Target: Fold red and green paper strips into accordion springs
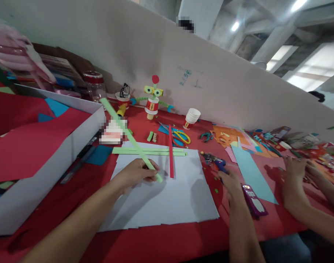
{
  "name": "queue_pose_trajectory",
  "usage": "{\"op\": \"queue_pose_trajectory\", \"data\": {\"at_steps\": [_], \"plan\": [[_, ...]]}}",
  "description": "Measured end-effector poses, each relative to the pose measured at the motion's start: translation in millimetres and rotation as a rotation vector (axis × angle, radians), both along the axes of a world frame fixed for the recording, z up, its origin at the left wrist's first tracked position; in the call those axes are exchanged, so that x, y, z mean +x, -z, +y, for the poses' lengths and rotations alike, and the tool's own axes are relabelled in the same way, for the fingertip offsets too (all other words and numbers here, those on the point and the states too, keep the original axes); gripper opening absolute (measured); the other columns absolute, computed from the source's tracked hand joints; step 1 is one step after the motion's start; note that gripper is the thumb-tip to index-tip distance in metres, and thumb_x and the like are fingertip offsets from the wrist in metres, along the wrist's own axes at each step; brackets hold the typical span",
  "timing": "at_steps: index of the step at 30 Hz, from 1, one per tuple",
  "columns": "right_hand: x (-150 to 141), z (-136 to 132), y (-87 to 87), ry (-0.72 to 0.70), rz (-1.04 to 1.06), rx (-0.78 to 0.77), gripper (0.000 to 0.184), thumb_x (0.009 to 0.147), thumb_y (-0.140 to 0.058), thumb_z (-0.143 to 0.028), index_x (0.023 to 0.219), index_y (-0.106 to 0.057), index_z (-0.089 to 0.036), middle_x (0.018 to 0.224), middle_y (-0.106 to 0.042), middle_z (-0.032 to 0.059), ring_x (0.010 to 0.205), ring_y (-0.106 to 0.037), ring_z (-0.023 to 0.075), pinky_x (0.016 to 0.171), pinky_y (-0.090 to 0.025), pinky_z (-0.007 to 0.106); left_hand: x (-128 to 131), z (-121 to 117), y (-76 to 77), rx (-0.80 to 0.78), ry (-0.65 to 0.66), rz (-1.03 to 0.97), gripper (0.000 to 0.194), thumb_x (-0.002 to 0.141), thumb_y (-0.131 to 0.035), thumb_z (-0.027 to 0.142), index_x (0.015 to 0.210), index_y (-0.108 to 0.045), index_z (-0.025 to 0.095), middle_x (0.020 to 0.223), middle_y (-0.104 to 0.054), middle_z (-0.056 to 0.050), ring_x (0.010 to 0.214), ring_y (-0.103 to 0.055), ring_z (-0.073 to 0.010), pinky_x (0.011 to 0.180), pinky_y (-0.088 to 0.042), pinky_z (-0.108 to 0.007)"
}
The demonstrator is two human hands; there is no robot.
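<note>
Currently, left hand [143,171] holds green strip [131,138], right hand [230,182] blue tool [220,165].

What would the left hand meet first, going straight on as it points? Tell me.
Likely the red strip, to the right of the left hand; depth is unclear, so the hand, perhaps raised over the white paper, might pass above it.
</note>
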State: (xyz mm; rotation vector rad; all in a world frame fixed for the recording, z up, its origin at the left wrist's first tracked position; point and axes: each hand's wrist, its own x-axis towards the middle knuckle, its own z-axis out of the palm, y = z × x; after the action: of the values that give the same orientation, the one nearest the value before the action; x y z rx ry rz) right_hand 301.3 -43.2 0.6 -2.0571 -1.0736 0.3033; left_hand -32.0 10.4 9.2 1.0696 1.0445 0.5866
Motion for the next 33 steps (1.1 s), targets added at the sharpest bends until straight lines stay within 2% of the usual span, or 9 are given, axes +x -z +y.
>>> {"op": "queue_pose_trajectory", "data": {"at_steps": [3, 6, 8, 10, 13, 18, 24, 30, 33], "plan": [[-18.6, -8.2, -10.1, 0.016, 0.143, 0.075, 0.018, 0.068, -0.051, -0.029, 0.08, -0.059, -0.019, 0.057, -0.058, -0.0001, 0.054, -0.057, 0.0187, 0.05, -0.043, 0.03, -0.4, 4.6, 5.5, 0.069, 0.001, 0.09, 0.006, 0.061, -0.066, 0.02, 0.066, -0.063, 0.018, 0.057, -0.063, -0.001, 0.058, -0.06, -0.0161, 0.057, -0.045, -0.027], [-49.7, -19.9, -24.5, -0.163, 0.471, 0.252, 0.033, 0.061, -0.064, -0.022, 0.094, -0.059, -0.021, 0.086, -0.067, 0.0032, 0.078, -0.063, 0.0198, 0.059, -0.046, 0.027, -1.9, 8.9, 13.0, 0.134, -0.02, 0.171, 0.005, 0.06, -0.064, 0.02, 0.064, -0.064, 0.019, 0.058, -0.063, -0.001, 0.057, -0.058, -0.0166, 0.053, -0.041, -0.027], [-74.3, -28.8, -32.1, -0.271, 0.629, 0.254, 0.033, 0.065, -0.065, -0.023, 0.098, -0.058, -0.021, 0.093, -0.067, 0.0036, 0.082, -0.063, 0.0184, 0.063, -0.046, 0.026, -3.2, 10.5, 17.4, 0.157, -0.042, 0.233, 0.007, 0.06, -0.065, 0.022, 0.066, -0.066, 0.02, 0.06, -0.063, -0.001, 0.056, -0.056, -0.0162, 0.053, -0.04, -0.027], [-96.6, -38.6, -35.1, -0.355, 0.687, 0.182, 0.026, 0.074, -0.063, -0.028, 0.099, -0.057, -0.02, 0.083, -0.065, 0.0025, 0.071, -0.06, 0.015, 0.059, -0.044, 0.025, -4.1, 11.0, 20.2, 0.178, -0.063, 0.258, 0.009, 0.059, -0.065, 0.023, 0.067, -0.067, 0.02, 0.063, -0.064, -0.001, 0.057, -0.055, -0.016, 0.054, -0.04, -0.027], [-118.4, -52.4, -30.5, -0.468, 0.558, 0.025, 0.02, 0.083, -0.058, -0.037, 0.09, -0.058, -0.018, 0.063, -0.056, -0.0009, 0.059, -0.051, 0.0131, 0.056, -0.04, 0.025, -4.5, 10.6, 20.8, 0.198, -0.077, 0.23, 0.01, 0.058, -0.066, 0.022, 0.067, -0.068, 0.019, 0.063, -0.063, -0.001, 0.059, -0.055, -0.0163, 0.055, -0.04, -0.027], [-129.2, -59.1, -17.1, -0.546, 0.45, -0.038, 0.024, 0.085, -0.055, -0.041, 0.094, -0.055, -0.019, 0.066, -0.053, -0.001, 0.06, -0.05, 0.0143, 0.057, -0.042, 0.026, -3.0, 9.8, 17.0, 0.185, -0.069, 0.229, 0.008, 0.058, -0.064, 0.022, 0.065, -0.066, 0.019, 0.056, -0.06, 0.001, 0.053, -0.052, -0.0146, 0.051, -0.038, -0.026], [-134.1, -58.3, -17.3, -0.56, 0.32, -0.087, 0.02, 0.088, -0.049, -0.04, 0.093, -0.053, -0.021, 0.066, -0.052, -0.0016, 0.058, -0.05, 0.014, 0.056, -0.041, 0.026, -1.1, 10.0, 17.8, 0.213, -0.079, 0.186, 0.005, 0.057, -0.064, 0.02, 0.061, -0.066, 0.02, 0.058, -0.063, 0.0, 0.053, -0.054, -0.0149, 0.051, -0.041, -0.026], [-137.9, -63.5, -14.8, -0.563, 0.12, -0.186, 0.026, 0.088, -0.046, -0.042, 0.104, -0.052, -0.021, 0.079, -0.062, 0.0026, 0.062, -0.053, 0.0163, 0.058, -0.042, 0.028, -1.6, 11.3, 19.5, 0.23, -0.076, 0.211, 0.005, 0.057, -0.064, 0.018, 0.06, -0.067, 0.02, 0.058, -0.063, -0.001, 0.053, -0.055, -0.0153, 0.053, -0.043, -0.027], [-139.1, -63.8, -13.7, -0.558, 0.067, -0.214, 0.026, 0.088, -0.046, -0.041, 0.104, -0.052, -0.021, 0.077, -0.064, 0.0029, 0.063, -0.056, 0.0177, 0.058, -0.042, 0.028, -2.3, 11.2, 18.6, 0.239, -0.066, 0.223, 0.005, 0.058, -0.063, 0.017, 0.061, -0.067, 0.02, 0.059, -0.064, -0.001, 0.053, -0.055, -0.0151, 0.053, -0.043, -0.027]]}}
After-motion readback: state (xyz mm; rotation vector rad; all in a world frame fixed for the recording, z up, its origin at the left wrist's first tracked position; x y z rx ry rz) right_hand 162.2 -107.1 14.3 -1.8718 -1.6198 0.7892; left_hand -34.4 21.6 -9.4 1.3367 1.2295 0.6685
